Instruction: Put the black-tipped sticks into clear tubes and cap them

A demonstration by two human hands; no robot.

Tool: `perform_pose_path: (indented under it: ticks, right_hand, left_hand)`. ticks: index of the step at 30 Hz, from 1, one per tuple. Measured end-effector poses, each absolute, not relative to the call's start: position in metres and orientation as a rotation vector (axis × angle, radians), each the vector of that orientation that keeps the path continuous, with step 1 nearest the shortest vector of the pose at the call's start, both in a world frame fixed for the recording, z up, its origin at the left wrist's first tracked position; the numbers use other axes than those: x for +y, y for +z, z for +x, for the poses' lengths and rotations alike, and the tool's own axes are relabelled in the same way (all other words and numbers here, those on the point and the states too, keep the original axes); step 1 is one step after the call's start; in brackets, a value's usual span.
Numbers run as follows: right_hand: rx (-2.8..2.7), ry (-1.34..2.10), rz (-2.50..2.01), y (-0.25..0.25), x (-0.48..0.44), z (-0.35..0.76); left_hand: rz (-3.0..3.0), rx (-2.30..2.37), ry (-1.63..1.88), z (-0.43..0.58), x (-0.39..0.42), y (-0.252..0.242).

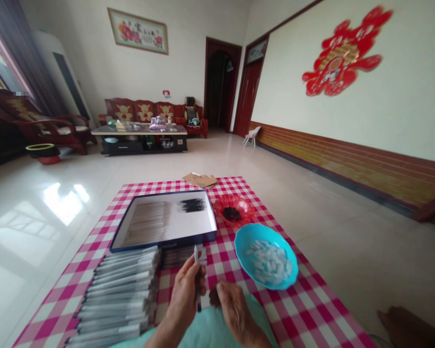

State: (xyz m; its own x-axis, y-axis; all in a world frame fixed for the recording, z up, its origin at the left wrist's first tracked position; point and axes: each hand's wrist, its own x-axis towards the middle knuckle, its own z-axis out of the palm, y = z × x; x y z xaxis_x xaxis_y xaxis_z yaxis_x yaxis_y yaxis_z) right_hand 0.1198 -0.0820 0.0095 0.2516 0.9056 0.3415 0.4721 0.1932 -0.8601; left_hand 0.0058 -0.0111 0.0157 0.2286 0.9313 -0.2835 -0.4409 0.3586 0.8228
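My left hand [187,290] is closed around a slim grey pen [196,270], held nearly upright at the near edge of the red-and-white checked tablecloth [235,186]. My right hand [231,303] sits just right of it, fingers curled in a pinch near the pen's lower end; what it holds is too small to make out. A blue bowl [243,241] of small white pieces is close by on the right. A stack of grey pens [121,290] lies to the left.
A shallow blue-edged box [188,238] holding pen parts sits mid-table, with a red dish [235,205] of dark bits beside it. Cardboard scraps [201,180] lie at the far edge. Beyond are a tiled floor, coffee table [141,130] and red sofa [145,110].
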Motion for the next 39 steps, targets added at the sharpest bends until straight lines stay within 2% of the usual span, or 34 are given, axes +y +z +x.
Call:
perform_pose_path:
  ticks: [3,8,12,17,21,24,28,32,39]
  right_hand:
    - [-1.416,0.790,-1.336,0.013,-0.081,0.119]
    - [-1.351,0.731,-1.314,0.010,-0.081,0.118]
    - [-1.361,0.661,-1.319,0.002,-0.076,0.119]
    - [-1.430,0.609,-1.329,-0.007,-0.075,0.116]
    - [-1.443,0.581,-1.315,0.009,-0.080,0.119]
    - [-1.474,0.356,-1.399,0.034,-0.071,0.147]
    - [-1.770,-0.001,-1.762,0.053,-0.043,0.211]
    - [-2.057,-0.053,-1.942,0.041,-0.025,0.251]
    - [-2.139,-0.118,-1.942,0.028,-0.020,0.261]
  left_hand:
    - [1.146,1.050,1.064,-0.002,-0.013,0.006]
    - [2.177,1.265,1.264,-0.010,-0.014,-0.012]
    - [2.580,1.356,1.257,-0.005,-0.013,-0.014]
    - [2.649,1.417,1.257,0.001,-0.011,-0.016]
    - [2.631,1.413,1.270,0.000,-0.010,-0.017]
    - [2.636,1.402,1.266,-0.001,-0.010,-0.017]
    - [2.638,1.402,1.288,0.000,-0.008,-0.018]
    - [2.624,1.386,1.287,0.000,-0.008,-0.019]
    - [2.586,1.369,1.221,-0.001,-0.010,-0.018]
